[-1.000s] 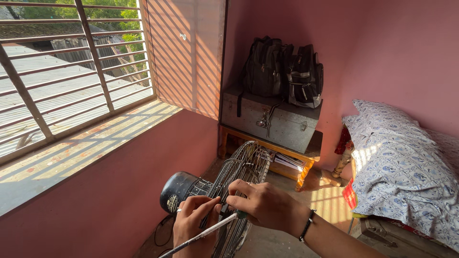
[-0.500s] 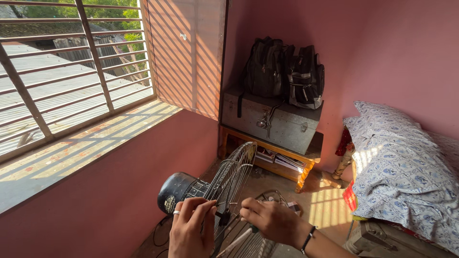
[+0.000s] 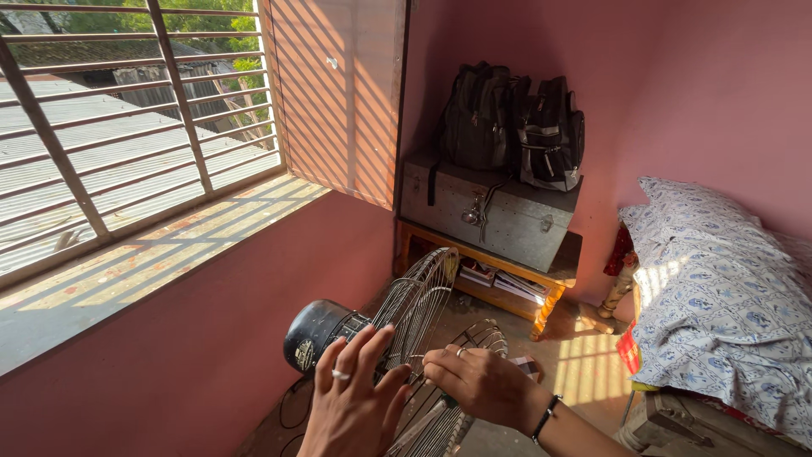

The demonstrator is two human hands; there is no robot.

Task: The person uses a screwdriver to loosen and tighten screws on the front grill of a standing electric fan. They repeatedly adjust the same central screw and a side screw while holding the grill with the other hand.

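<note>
Pink walls (image 3: 677, 76) enclosed the room. Low sunlight came through a barred window (image 3: 127, 127) with an open shutter (image 3: 338, 93), striping the sill (image 3: 161, 254). In the corner, two dark backpacks (image 3: 516, 118) sat on a grey metal trunk (image 3: 491, 216) atop a wooden shelf (image 3: 507, 271). A floral-sheeted bed (image 3: 719, 288) stood at the right.

The left hand (image 3: 351, 406) wears 1 thin silver ring on a middle finger. The right hand (image 3: 478, 385) also shows 1 ring, and a dark beaded bracelet (image 3: 545, 418) circles its wrist. Both forearms are bare, without sleeves.
</note>
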